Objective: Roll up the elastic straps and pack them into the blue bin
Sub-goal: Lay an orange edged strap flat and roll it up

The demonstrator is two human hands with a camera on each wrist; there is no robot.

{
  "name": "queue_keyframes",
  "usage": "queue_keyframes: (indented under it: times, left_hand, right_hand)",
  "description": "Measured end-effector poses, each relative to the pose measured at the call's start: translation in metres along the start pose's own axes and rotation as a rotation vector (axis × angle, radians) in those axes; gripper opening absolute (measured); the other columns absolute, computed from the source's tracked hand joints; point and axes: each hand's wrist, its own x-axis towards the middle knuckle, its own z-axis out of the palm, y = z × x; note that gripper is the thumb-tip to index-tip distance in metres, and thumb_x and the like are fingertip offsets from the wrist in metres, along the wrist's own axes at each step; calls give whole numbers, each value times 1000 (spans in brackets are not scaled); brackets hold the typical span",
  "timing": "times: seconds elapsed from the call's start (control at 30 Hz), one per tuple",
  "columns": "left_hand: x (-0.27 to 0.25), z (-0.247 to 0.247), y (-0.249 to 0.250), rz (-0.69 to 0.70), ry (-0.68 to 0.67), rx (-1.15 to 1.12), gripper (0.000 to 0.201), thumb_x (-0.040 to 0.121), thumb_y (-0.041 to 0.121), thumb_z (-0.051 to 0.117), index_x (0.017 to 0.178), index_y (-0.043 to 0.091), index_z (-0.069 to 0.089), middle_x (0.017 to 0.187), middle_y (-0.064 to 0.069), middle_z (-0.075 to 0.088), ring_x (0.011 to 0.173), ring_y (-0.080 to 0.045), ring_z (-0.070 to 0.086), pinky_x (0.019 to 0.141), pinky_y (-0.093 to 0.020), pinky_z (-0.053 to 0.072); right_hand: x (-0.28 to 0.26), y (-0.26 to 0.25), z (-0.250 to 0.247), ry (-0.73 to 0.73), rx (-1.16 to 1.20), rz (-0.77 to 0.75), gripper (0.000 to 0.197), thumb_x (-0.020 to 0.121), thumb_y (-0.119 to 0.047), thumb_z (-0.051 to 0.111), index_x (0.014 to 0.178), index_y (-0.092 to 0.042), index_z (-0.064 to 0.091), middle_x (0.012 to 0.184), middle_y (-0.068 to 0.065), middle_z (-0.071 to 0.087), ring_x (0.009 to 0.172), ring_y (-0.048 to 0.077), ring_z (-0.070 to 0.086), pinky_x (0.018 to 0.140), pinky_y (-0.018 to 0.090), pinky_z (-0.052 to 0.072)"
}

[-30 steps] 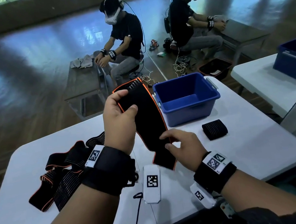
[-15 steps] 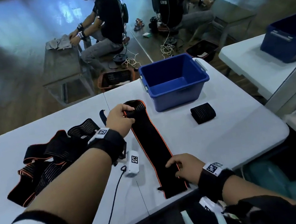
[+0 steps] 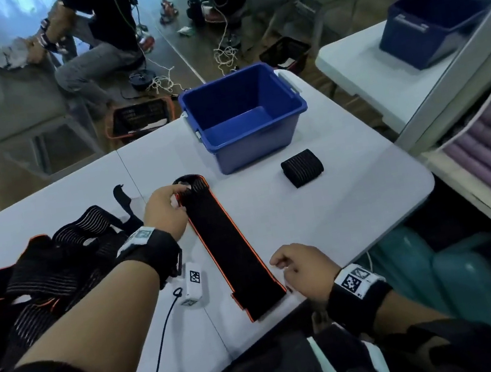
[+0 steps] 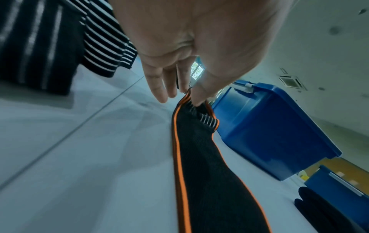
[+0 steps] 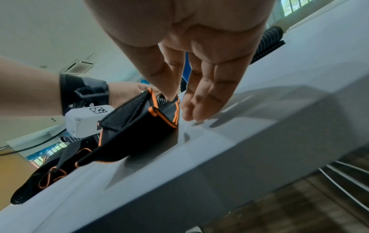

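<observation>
Tabletop [image 3: 323,215], white, carries one black elastic strap [image 3: 231,246] with orange edging, laid out flat from near the front edge toward the blue bin [image 3: 263,144]. The left hand [image 3: 163,211] pinches the far end of that strap, where it curls up just short of the bin; the left wrist view shows the thumb and fingertips [image 4: 196,100] closed on the strap's edge, so that grip is narrow and holding the strap. The right hand [image 3: 305,269] sits by the strap's near end at the tabletop's edge, fingers loosely bent and holding nothing; in the right wrist view its fingertips [image 5: 191,113] touch the tabletop beside the strap's corner. A rolled strap [image 3: 301,168] lies on the tabletop right of the laid-out one, near the bin. A pile of unrolled straps [image 3: 42,269] lies at the left. The bin's inside shows only its blue floor. A small white tagged device [image 3: 193,285] with a cable rests between the left forearm and the strap.
</observation>
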Motion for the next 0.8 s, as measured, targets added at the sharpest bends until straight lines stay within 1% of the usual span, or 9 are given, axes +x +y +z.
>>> queue_keyframes:
  times: [0.07,0.13,0.23,0.3,0.37,0.43,0.6,0.7,0.8]
  left_hand:
    - [-13,-2,-9,26,45,17,40,87,3,60,118,27,66,130,-3,59,115,-23,60,104,-39,48]
    - [-37,-5,-15,11,44,13,40,87,1,57,117,26,66,124,-2,60,101,-19,63,94,-31,48]
    - [-85,0,-25,32,-65,24,34,88,1,56,102,30,67,105,9,68,89,-5,63,87,-24,50]
    - [-119,5,-27,89,-169,51,37,89,-1,56,96,34,66,98,17,69,86,8,61,81,-7,45]
    - [-147,11,-28,120,-246,67,41,88,-1,56,98,37,66,97,20,70,89,12,61,79,1,40]
    - [-168,17,-29,99,-283,59,41,86,0,58,106,34,68,100,21,70,92,7,62,82,-1,42]
    - [-196,28,-30,28,-269,24,52,77,-1,60,120,27,66,100,13,66,92,-5,63,90,-22,51]
    - [-204,31,-31,25,-260,17,56,71,9,62,124,28,64,100,9,65,94,-11,63,88,-30,53]
    - [-212,36,-28,-2,-221,-16,56,71,16,66,125,31,62,101,10,67,95,-12,66,88,-31,56]
  right_hand:
    - [1,5,-2,-15,13,19,41,87,1,46,112,-25,64,107,-8,62,97,9,61,95,24,49]
    - [4,7,-4,-27,13,19,42,86,1,46,113,-25,63,107,-7,63,98,9,62,96,26,50]
    - [8,7,-4,-56,27,6,43,85,0,45,113,-27,62,106,-10,63,96,9,63,94,25,51]
    - [9,7,-2,-84,20,-20,43,84,0,45,113,-28,61,106,-11,63,93,6,63,92,23,50]
    - [8,9,2,-124,14,-47,45,82,1,47,114,-28,59,108,-8,64,89,6,62,87,20,50]
    - [8,11,5,-156,20,-67,49,80,1,52,120,-27,57,110,-7,63,89,9,62,84,20,51]
    - [6,10,8,-163,6,-138,60,76,-7,74,126,-29,50,109,-7,61,88,12,60,82,22,51]
    - [4,8,7,-175,-64,-172,64,74,-15,81,129,-26,51,113,-8,61,91,11,59,86,24,51]
    - [2,6,7,-166,-118,-195,63,74,-19,82,129,-25,52,114,-9,59,92,7,58,85,20,48]
